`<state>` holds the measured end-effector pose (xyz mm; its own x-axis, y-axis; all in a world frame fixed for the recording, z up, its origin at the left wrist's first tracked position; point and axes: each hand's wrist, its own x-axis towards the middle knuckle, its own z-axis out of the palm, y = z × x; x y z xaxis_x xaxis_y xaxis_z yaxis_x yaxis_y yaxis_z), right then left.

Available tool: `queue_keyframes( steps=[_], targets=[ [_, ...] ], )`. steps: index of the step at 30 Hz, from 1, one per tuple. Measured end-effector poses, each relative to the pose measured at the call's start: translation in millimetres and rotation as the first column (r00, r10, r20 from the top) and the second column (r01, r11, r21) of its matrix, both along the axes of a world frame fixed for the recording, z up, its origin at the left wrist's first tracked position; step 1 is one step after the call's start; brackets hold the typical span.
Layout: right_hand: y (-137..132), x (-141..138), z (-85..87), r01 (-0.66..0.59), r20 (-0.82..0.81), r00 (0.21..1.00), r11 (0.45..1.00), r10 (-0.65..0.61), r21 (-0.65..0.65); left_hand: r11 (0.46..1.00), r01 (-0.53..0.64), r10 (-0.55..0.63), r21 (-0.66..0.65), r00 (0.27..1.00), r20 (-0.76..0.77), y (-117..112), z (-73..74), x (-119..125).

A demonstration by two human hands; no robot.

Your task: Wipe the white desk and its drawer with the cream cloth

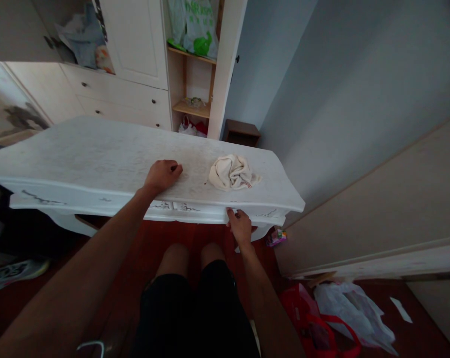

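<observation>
From my remote seat, I saw a shoe [18, 274] on the floor at far left, then the white table [83, 151]. My left hand [163, 175] rested on its top, fingers curled in loosely; I could not tell whether they held anything. Right of it lay the crumpled cream cloth [229, 172], apart from both hands. My right hand [240, 227] was at the front edge, thumb and fingers bent narrow, their grip unclear. Farther right were a pink box [276, 237], a red bag [297, 311] and a plastic bag [353, 311].
</observation>
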<state>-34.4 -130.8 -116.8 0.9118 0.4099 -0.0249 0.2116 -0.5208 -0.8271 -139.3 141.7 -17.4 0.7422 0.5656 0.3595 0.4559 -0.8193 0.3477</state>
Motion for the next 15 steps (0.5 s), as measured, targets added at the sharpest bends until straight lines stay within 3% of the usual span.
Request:
queue_keyframes(
  steps=[9, 12, 15],
  targets=[
    [-13, 3, 8.8, -0.1, 0.026, 0.995, 0.994, 0.101, -0.053, 1.0, -0.014, 0.015, 0.014, 1.0, -0.026, -1, 1.1, 0],
    [-28, 4, 26.6, -0.171, 0.054, 0.983, 0.984, 0.174, -0.056, 1.0, -0.001, 0.001, 0.016, 1.0, -0.017, -1, 0.0, -1],
    [-44, 15, 56.4, -0.22, 0.08, 0.974, 0.973, 0.214, 0.073, 1.0, 0.009, -0.008, 0.017, 1.0, -0.011, -1, -0.8, -2]
  ],
)
